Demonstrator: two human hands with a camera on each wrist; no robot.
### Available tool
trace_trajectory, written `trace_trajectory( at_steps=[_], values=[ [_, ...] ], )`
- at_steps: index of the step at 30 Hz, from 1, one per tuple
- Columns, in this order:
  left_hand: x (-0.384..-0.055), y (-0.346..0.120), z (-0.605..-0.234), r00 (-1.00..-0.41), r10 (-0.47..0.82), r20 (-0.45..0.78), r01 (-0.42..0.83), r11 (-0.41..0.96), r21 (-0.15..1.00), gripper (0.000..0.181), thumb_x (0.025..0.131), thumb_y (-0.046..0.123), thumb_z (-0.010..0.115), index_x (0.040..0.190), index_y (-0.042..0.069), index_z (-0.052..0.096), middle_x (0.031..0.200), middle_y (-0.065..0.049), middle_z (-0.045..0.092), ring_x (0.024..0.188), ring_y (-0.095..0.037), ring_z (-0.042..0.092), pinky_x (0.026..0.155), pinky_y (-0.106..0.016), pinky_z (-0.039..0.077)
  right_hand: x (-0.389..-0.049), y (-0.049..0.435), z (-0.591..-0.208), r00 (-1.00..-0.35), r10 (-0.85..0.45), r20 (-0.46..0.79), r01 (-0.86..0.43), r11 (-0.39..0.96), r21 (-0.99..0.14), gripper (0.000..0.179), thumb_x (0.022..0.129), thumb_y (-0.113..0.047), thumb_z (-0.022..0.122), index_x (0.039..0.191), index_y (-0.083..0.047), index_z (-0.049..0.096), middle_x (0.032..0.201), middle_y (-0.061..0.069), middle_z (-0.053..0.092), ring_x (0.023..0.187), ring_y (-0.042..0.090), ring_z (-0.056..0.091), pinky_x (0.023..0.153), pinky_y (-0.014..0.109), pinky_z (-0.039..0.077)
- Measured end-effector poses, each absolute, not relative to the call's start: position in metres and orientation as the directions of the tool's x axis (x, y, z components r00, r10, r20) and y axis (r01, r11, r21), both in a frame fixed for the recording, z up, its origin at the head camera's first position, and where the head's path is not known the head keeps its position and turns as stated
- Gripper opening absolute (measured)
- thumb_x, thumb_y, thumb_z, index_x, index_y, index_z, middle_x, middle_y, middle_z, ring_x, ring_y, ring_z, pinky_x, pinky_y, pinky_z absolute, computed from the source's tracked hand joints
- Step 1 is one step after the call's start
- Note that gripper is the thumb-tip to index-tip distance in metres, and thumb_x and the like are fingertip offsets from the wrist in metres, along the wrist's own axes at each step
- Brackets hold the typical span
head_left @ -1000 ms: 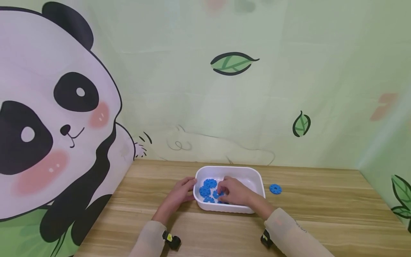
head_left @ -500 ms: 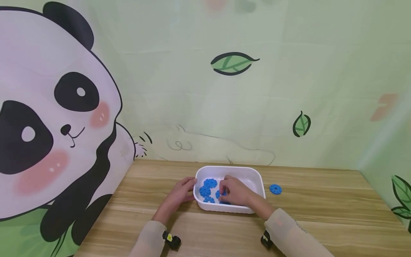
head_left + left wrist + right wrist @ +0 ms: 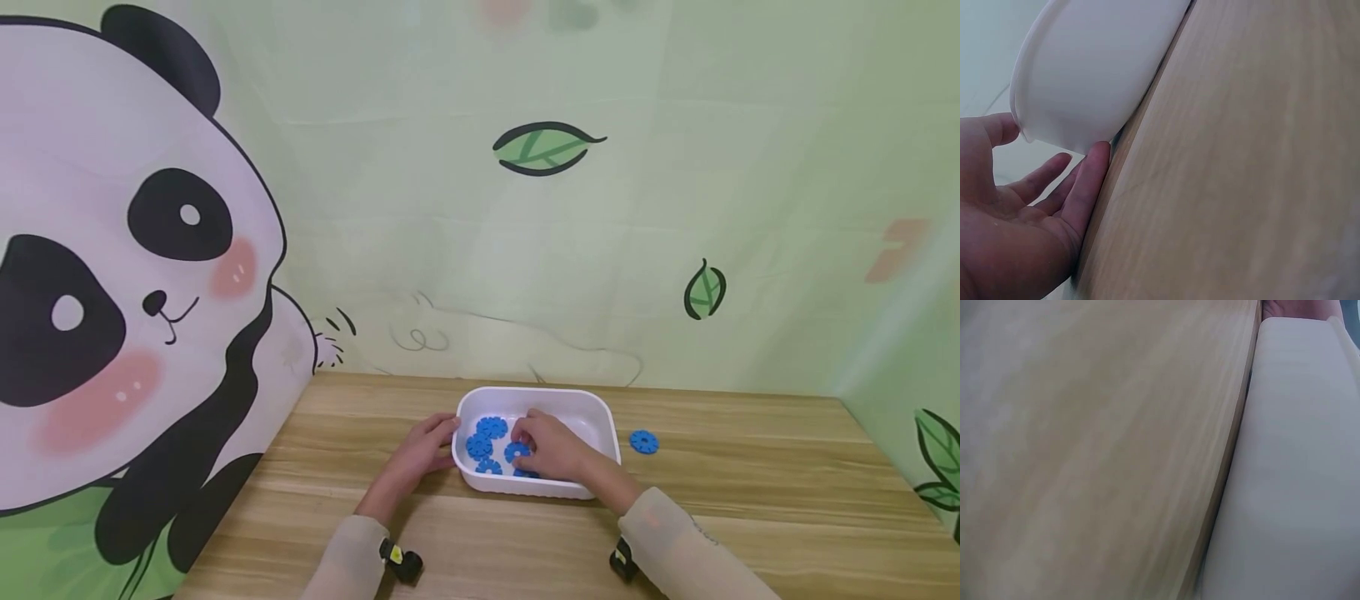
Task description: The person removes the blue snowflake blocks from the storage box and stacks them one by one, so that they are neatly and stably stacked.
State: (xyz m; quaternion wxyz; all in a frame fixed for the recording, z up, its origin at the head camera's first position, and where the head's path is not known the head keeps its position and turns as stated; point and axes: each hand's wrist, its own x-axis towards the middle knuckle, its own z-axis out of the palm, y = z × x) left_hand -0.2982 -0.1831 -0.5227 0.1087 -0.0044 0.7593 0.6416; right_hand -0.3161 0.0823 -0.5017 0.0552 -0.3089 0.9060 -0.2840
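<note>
I see a blue snowflake disc (image 3: 510, 451) near the white plastic bin's (image 3: 525, 487) front edge, pinched by the right hand (image 3: 553, 447); the left hand (image 3: 420, 451), thumb and fingers apart, touches the bin's left end on the wooden tabletop (image 3: 750, 492).

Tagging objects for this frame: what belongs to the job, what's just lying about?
Job:
white tub, touched by left grip
blue discs inside, right grip at them

Apart from it:
loose blue disc on the table, though likely part of the set
panda backdrop, scenery only
</note>
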Motion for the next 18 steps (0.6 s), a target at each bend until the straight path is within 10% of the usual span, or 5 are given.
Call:
trace_trajectory(
  at_steps=[18],
  values=[
    [-0.2977, -0.1841, -0.5227, -0.978, 0.147, -0.149, -0.125, 0.16, 0.979, 0.065, 0.108, 0.049, 0.057, 0.152, 0.001, 0.051, 0.147, -0.022, 0.057, 0.133, -0.036, 0.059, 0.098, -0.042, 0.061, -0.3163, 0.0816, -0.5032, -0.816, -0.576, 0.051, -0.503, 0.664, -0.553, 0.027, 0.091, -0.018, 0.084, 0.11, -0.01, 0.067, 0.1, 0.003, 0.057, 0.092, 0.016, 0.054, 0.09, 0.038, 0.056]
  ],
)
